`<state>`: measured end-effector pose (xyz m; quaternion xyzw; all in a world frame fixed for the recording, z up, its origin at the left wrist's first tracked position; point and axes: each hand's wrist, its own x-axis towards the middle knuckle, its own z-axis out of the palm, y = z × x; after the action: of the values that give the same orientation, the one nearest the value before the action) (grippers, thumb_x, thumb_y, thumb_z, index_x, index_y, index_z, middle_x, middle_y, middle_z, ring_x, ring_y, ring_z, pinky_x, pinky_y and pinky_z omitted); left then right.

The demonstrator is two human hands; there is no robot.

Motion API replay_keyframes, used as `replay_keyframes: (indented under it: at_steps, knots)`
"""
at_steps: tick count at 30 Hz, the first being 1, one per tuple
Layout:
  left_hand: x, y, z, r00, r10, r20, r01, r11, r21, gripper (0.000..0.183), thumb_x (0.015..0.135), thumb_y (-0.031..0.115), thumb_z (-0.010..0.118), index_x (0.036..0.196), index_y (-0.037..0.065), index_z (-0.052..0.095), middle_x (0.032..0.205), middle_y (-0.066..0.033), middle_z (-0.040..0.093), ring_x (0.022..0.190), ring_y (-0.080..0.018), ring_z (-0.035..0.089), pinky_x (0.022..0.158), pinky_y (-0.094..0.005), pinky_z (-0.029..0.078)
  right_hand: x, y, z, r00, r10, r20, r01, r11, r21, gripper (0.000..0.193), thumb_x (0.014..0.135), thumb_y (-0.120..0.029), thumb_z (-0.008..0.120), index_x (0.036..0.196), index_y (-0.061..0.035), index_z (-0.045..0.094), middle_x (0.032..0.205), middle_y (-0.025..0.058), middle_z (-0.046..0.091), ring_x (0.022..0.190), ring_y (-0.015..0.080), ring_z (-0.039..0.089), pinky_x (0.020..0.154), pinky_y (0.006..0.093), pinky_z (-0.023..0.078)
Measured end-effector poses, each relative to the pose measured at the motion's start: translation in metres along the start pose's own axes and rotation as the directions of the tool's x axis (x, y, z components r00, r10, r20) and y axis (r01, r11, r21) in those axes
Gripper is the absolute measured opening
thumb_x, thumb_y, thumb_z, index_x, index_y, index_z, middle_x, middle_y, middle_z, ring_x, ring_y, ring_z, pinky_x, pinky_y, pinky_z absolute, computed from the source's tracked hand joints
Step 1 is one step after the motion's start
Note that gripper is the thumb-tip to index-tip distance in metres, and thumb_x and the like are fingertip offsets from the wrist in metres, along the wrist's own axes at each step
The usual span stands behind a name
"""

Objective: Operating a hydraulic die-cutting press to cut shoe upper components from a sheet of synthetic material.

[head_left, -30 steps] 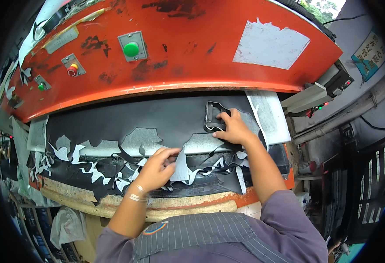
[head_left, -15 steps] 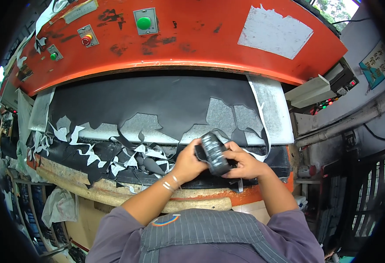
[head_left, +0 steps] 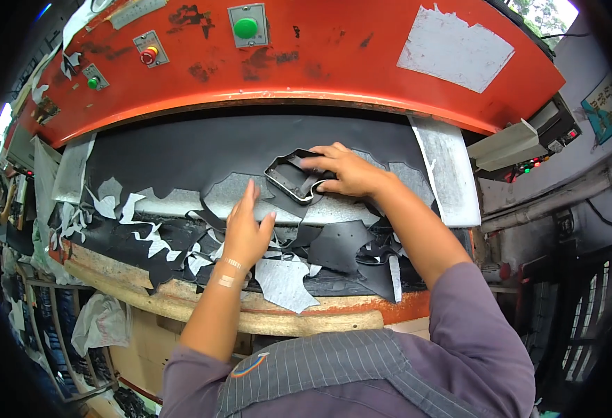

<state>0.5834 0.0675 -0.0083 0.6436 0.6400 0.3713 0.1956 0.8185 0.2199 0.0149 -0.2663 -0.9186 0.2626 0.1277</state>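
Note:
A cutting die (head_left: 286,191), an angular metal outline with a hollow middle, rests on the near, cut-out edge of a black sheet (head_left: 208,150). My right hand (head_left: 353,174) grips the die's right side, its fingers reaching over the rim and inside. To the left and nearer me, my left hand (head_left: 247,233) is open and holds nothing, its fingers pointing away from me, apart from the die. Between my arms lie a dark cut piece (head_left: 339,245) and a pale grey one (head_left: 285,282), just in front of the white board (head_left: 351,211).
An orange machine front (head_left: 306,66) with a green button (head_left: 245,28) and a red knob (head_left: 149,55) overhangs the sheet's far side. Scrap strips (head_left: 156,240) are heaped at the near left. A worn beige edge (head_left: 306,320) runs along the front.
The die has moved away from me, from between both hands onto the sheet. My left hand has let go and drawn left. Cut pieces now show near the front edge.

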Motion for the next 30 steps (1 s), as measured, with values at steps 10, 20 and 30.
replay_keyframes:
  at_steps: [10,20,30]
  knots:
    - [0.034,-0.022,0.042,0.988,0.135,-0.072,-0.111,0.957,0.269,0.057,0.086,0.011,0.052,0.137,-0.009,0.035,0.134,-0.0267,0.048,0.127,-0.0356,0.045,0.109,-0.045,0.031,-0.046,0.023,0.039,0.897,0.129,-0.424,-0.202,0.97,-0.133,0.057,0.078,-0.039,0.071,0.124,-0.0075,0.058,0.132,0.0132,0.055,0.119,0.0353,0.048,0.105,0.0456,0.032]
    - [0.035,-0.02,0.042,0.982,0.172,-0.076,-0.125,0.898,0.423,0.06,0.087,0.01,0.051,0.138,-0.012,0.03,0.136,-0.0264,0.045,0.13,-0.0338,0.042,0.11,-0.0447,0.028,-0.04,0.019,0.041,0.899,0.099,-0.427,-0.217,0.947,-0.238,0.057,0.079,-0.039,0.07,0.123,-0.0052,0.059,0.129,0.0127,0.057,0.117,0.0344,0.052,0.104,0.0444,0.035]
    - [0.008,-0.042,-0.011,0.995,0.013,-0.094,-0.015,1.0,-0.027,0.086,0.082,0.016,0.064,0.146,-0.007,0.011,0.151,-0.0269,0.02,0.14,-0.0426,0.019,0.115,-0.0431,0.018,-0.05,-0.032,0.063,0.788,0.101,-0.608,-0.336,0.897,-0.287,0.072,0.075,-0.042,0.073,0.131,-0.0034,0.05,0.13,0.0176,0.054,0.117,0.0382,0.05,0.102,0.0447,0.035]
